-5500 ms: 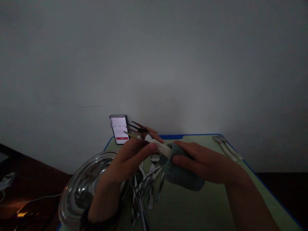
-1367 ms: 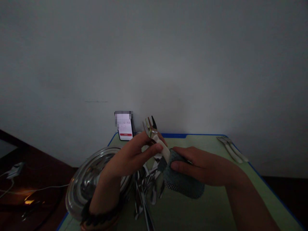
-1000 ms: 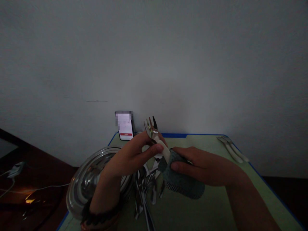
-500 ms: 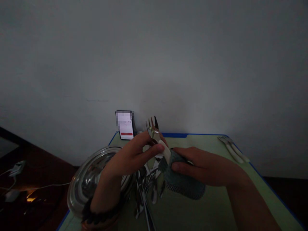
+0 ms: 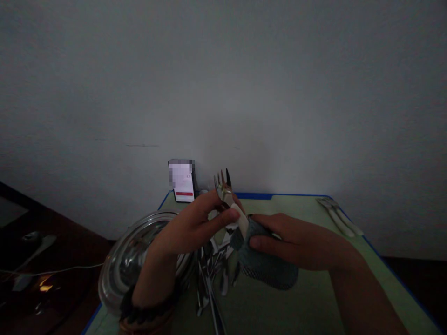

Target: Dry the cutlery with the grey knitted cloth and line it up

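Observation:
My left hand (image 5: pixel 200 218) is closed round a fork (image 5: pixel 240 218) with a pale handle, its metal tines pointing up and away from me. In my right hand (image 5: pixel 289 239) is a grey-green cloth (image 5: pixel 268 267), pinched between thumb and fingers. The cloth wraps the lower end of the fork's handle, so that end is hidden. Under and in front of my hands lies a pile of metal cutlery (image 5: pixel 211 284). A shiny metal bowl (image 5: pixel 113 260) stands on the left, partly covered by my left forearm.
Two forks with pale handles (image 5: pixel 338 217) lie side by side at the table's right edge. A lit phone (image 5: pixel 183 184) leans on the wall at the back left. The green table (image 5: pixel 296 307) has a blue rim. A white cable (image 5: pixel 70 269) runs at left.
My left hand and the fork have shifted very slightly to the right. Both hands keep the same hold on the fork and the cloth.

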Tool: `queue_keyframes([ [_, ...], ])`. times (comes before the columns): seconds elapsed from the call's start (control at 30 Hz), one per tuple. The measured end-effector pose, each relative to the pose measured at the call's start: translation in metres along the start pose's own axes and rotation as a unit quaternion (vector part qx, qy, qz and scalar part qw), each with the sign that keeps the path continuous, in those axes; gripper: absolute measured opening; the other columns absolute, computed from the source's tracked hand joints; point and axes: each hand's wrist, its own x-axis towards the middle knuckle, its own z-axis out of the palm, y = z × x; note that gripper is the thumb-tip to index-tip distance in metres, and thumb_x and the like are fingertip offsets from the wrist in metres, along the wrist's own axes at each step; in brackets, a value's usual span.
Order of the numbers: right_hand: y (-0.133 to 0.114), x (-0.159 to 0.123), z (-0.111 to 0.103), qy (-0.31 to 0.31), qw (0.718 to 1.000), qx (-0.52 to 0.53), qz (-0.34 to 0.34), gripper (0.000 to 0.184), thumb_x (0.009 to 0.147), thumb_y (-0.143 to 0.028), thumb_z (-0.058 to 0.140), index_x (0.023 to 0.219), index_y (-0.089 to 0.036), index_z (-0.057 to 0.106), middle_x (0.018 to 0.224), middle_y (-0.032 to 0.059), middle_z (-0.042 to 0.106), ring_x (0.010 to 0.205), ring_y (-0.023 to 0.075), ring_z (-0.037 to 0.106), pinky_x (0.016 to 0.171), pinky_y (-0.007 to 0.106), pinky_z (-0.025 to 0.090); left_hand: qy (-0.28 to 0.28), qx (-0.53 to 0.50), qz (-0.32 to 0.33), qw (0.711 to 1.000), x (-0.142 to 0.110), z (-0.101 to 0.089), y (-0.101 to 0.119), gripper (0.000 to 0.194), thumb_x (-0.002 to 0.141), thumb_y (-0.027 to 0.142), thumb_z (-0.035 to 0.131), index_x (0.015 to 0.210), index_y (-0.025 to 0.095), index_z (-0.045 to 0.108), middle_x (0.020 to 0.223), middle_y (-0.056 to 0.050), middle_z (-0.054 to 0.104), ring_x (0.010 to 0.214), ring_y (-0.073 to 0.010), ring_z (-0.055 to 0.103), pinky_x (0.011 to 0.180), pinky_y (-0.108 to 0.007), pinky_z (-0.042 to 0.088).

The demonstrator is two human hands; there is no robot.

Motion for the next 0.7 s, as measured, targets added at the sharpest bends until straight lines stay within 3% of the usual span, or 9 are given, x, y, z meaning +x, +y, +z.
queue_keyframes([
  [0.47,-0.0016,0.0013,0.0019,0.022,1.0,-0.006,-0.003,0.026,0.092,-0.04,0.039,0.094,-0.02,0.055,0.083,0.0031,0.062,0.074,0.0153,0.057,0.067,0.028,0.042,0.003,-0.064,-0.018,0.998,-0.0016,0.0036,-0.0019,0.017,0.093,0.026,0.041,0.09,0.017,0.056,0.082,-0.002,0.055,0.078,-0.0138,0.052,0.076,-0.027,0.045],
  [0.7,0.0061,0.002,0.0025,0.065,0.997,0.022,0.039,0.027,0.092,-0.04,0.039,0.085,-0.02,0.056,0.08,0.0018,0.062,0.072,0.0154,0.055,0.068,0.03,0.041,0.068,-0.041,-0.077,0.994,-0.0094,-0.0011,-0.0023,0.023,0.09,0.038,0.044,0.084,0.02,0.057,0.076,0.0,0.054,0.074,-0.0153,0.051,0.067,-0.027,0.045],
])
